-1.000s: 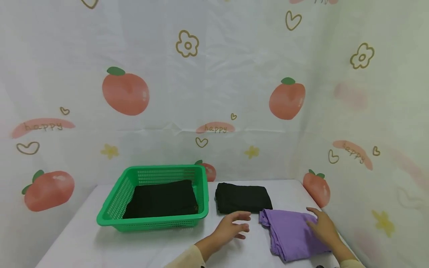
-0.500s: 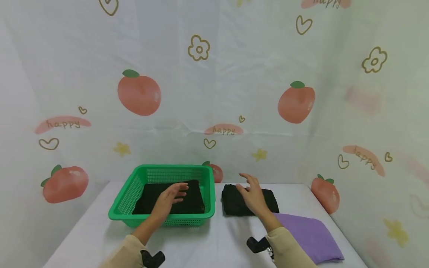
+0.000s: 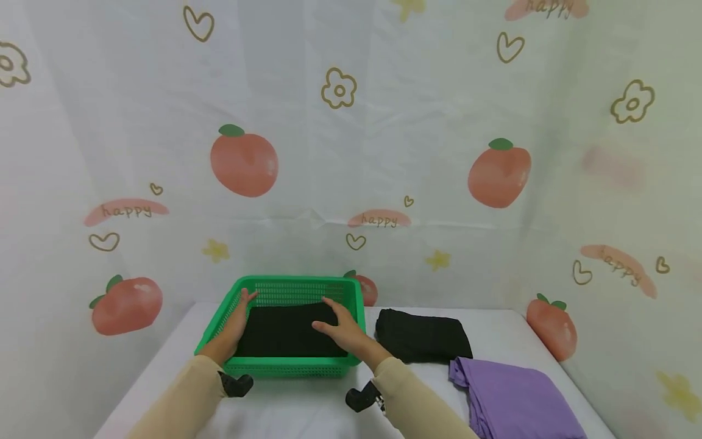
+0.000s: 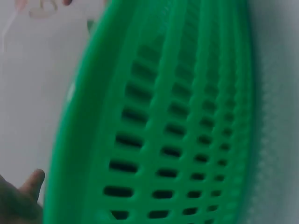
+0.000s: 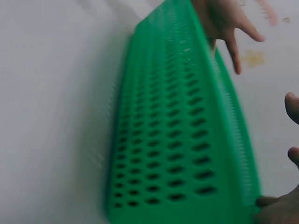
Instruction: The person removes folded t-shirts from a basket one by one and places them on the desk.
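A green plastic basket (image 3: 285, 369) with slotted walls stands on the white table, and a folded black cloth (image 3: 290, 329) lies inside it. My left hand (image 3: 233, 326) is over the basket's left side, beside the cloth, thumb spread from its fingers. On the right, my right hand (image 3: 347, 328) reaches over the front right part of the basket, just above the black cloth, thumb and fingers apart. Contact with the cloth cannot be made out. In both wrist views the basket wall (image 4: 187, 112) fills much of the picture, with some fingers (image 5: 280, 207) beyond its rim.
Right of the basket lies a second folded black cloth (image 3: 422, 336). Nearer the front right is a folded purple cloth (image 3: 521, 399). A white curtain (image 3: 406, 122) printed with fruit hangs behind the table (image 3: 307, 408) and along its right side.
Both hands have moved left: from near the purple cloth to the basket. The right hand passed in front of the black cloth on the table. The view has shifted, while the cloths stay put.
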Motion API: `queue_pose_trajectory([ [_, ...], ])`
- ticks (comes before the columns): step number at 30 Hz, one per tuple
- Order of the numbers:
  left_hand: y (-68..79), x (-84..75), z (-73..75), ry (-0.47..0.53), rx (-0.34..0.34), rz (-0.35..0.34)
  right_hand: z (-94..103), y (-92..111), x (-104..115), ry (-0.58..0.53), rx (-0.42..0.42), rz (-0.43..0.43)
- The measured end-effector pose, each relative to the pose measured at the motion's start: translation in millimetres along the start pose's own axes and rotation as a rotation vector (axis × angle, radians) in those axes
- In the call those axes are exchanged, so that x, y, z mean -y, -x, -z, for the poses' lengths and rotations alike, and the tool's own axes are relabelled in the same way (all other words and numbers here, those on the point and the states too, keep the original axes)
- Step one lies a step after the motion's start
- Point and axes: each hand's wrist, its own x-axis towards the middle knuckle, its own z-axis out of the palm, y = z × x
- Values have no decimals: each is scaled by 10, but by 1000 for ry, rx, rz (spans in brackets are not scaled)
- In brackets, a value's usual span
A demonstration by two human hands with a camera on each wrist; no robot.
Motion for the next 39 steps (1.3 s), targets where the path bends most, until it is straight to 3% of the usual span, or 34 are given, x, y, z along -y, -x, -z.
queue_pose_trajectory([
  [3, -57, 58, 18, 19, 36, 64, -69, -80, -46, -14, 13, -67],
  [9, -141, 126, 32, -11, 69, 125, -170, -203, -84, -14, 4, -164],
  [17, -193, 147, 28, -77, 103, 154, -253, -270, -139, -128, -2, -187],
  [25, -211, 184, 15, -82, 109, 174, -307, -306, -185, -130, -3, -275],
  [39, -153, 159, -1, -97, 115, 199, -351, -353, -245, -84, -43, -302],
])
